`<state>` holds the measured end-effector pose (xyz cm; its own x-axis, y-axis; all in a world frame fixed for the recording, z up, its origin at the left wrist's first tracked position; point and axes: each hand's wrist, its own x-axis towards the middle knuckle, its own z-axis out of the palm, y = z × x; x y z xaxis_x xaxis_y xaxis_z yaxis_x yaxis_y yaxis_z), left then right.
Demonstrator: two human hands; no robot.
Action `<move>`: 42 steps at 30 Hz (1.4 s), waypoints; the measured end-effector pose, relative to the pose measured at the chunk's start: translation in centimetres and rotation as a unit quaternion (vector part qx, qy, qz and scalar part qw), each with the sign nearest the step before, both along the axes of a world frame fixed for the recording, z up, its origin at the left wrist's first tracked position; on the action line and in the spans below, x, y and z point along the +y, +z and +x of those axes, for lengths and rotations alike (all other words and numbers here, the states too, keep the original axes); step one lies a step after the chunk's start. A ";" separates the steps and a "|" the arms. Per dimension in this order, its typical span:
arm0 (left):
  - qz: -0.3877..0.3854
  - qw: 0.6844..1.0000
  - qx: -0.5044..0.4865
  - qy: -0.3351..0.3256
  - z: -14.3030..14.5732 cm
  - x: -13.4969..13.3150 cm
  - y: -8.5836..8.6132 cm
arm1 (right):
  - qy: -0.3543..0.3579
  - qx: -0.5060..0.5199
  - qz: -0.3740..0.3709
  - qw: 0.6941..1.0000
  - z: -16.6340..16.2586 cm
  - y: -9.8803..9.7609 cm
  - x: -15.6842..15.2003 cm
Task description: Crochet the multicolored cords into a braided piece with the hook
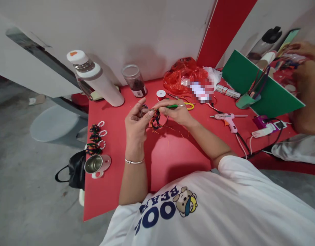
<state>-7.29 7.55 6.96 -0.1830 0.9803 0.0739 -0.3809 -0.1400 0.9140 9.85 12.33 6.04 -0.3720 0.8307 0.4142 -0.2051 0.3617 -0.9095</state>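
Observation:
My left hand [137, 119] pinches the upper left of a small piece of braided multicoloured cord [155, 122], dark with orange and red strands. My right hand [180, 113] meets it from the other side, its fingertips closed at the braid. Tucked in the right hand lies a slim green-handled crochet hook [172, 106], its metal shaft pointing right. Thin orange loose threads [170, 128] trail below the braid over the red table. Just beyond the hands are a white-topped spool [161, 93] of red thread and scissors with yellow handles [190, 106].
On the left lie several braided pieces with white bead loops [95, 137], near a metal cup [97, 164]. A flask [102, 80], jar [135, 82] and red plastic bag [181, 77] stand behind. Rightward are a pink glue gun [227, 119], green board [260, 83] and another person's arm [304, 92].

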 end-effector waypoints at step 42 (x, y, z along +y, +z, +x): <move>0.011 1.000 0.021 0.020 0.5 2.8 -2.3 | 0.004 -0.017 -0.113 0.993 -0.5 -0.2 2.0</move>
<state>-6.84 10.35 4.64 -0.2175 0.9706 0.1028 -0.3362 -0.1734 0.9257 9.40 14.35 5.83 -0.3904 0.8975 0.2052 -0.1751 0.1465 -0.9736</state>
